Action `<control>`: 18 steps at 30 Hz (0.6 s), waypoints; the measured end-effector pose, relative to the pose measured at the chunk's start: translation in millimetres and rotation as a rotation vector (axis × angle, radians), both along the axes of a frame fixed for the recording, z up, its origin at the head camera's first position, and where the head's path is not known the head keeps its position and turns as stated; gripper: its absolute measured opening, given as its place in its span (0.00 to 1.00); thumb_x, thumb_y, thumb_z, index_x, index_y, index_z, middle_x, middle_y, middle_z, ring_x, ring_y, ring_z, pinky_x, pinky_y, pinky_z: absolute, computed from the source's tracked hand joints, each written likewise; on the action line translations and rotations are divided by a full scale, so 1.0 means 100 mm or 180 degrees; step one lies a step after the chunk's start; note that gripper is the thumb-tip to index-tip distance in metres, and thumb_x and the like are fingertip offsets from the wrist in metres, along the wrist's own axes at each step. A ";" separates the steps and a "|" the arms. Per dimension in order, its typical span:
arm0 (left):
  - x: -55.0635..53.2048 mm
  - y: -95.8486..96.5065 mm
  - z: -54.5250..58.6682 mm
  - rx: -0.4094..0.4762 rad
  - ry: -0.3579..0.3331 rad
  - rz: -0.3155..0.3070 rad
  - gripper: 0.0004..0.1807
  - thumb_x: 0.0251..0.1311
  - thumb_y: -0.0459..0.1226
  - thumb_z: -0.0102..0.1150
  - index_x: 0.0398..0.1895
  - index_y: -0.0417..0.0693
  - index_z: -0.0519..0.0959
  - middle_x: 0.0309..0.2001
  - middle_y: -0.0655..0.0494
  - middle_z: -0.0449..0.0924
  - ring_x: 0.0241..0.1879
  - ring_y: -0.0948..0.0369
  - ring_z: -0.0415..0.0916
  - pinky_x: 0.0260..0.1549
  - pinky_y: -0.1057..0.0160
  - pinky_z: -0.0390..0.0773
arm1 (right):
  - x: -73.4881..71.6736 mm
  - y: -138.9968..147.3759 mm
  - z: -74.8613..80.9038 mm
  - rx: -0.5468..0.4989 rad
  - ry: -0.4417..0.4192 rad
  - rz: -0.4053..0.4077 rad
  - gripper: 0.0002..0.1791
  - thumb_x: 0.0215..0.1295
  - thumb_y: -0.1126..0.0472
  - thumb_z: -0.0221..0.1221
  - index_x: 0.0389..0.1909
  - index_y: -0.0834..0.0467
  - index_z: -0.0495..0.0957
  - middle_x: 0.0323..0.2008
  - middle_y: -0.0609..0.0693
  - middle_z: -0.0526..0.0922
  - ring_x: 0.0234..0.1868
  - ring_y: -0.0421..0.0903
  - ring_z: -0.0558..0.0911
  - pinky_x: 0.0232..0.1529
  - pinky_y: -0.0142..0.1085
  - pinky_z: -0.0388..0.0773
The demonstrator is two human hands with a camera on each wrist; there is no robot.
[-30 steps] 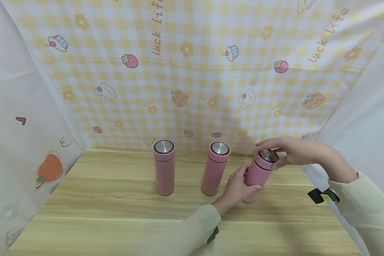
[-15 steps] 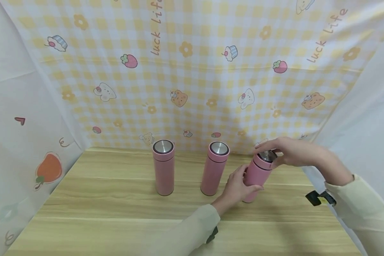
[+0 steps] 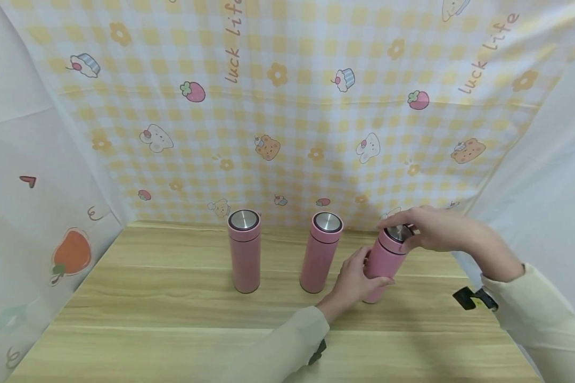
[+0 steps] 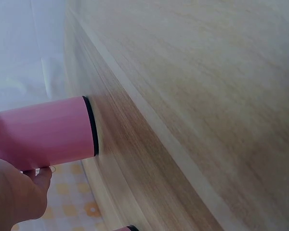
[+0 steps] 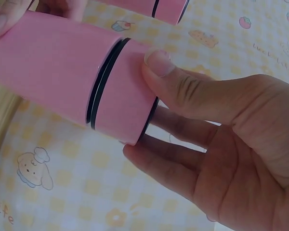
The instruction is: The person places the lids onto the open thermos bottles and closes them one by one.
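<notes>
Three pink thermos bottles with steel-topped lids stand upright in a row on the wooden table. My left hand [image 3: 353, 282] grips the body of the right-hand thermos bottle [image 3: 382, 264], fingers behind it and thumb across the front. From above, my right hand [image 3: 433, 229] holds that bottle's lid [image 5: 127, 89] between thumb and fingertips. In the right wrist view a dark ring shows at the seam between lid and body. The bottle's black base [image 4: 91, 126] stands at the table surface in the left wrist view.
The middle thermos bottle [image 3: 319, 255] stands just left of my left hand. Farther left is another thermos bottle [image 3: 246, 255]. A yellow checked cloth [image 3: 287, 117] hangs behind the table [image 3: 163, 298], with white cloth at both sides.
My right hand has turned slightly on the lid, and its wrist and forearm have shifted a little left. My left hand keeps its hold on the body; the other bottles stay put.
</notes>
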State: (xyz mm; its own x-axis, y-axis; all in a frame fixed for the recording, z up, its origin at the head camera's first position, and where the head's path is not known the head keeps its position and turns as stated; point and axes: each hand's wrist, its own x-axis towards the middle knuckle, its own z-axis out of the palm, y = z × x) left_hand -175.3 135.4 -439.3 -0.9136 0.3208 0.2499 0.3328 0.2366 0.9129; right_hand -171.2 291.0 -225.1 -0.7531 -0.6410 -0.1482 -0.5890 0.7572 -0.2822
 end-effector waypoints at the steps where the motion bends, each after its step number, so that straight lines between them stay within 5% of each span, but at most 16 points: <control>1: 0.00 0.00 0.00 -0.0002 0.0001 0.0001 0.37 0.49 0.49 0.80 0.63 0.60 0.73 0.49 0.70 0.76 0.46 0.71 0.76 0.44 0.69 0.79 | 0.00 -0.01 0.00 0.0011 0.0007 -0.0016 0.31 0.57 0.73 0.71 0.62 0.49 0.81 0.50 0.44 0.83 0.41 0.41 0.79 0.35 0.36 0.80; 18: 0.00 0.00 0.00 0.0012 0.0006 -0.0005 0.39 0.50 0.48 0.81 0.65 0.60 0.72 0.50 0.69 0.76 0.46 0.71 0.76 0.45 0.70 0.79 | 0.03 -0.10 -0.01 0.0104 0.0169 -0.0218 0.25 0.62 0.69 0.69 0.62 0.65 0.79 0.38 0.46 0.85 0.23 0.38 0.73 0.25 0.33 0.74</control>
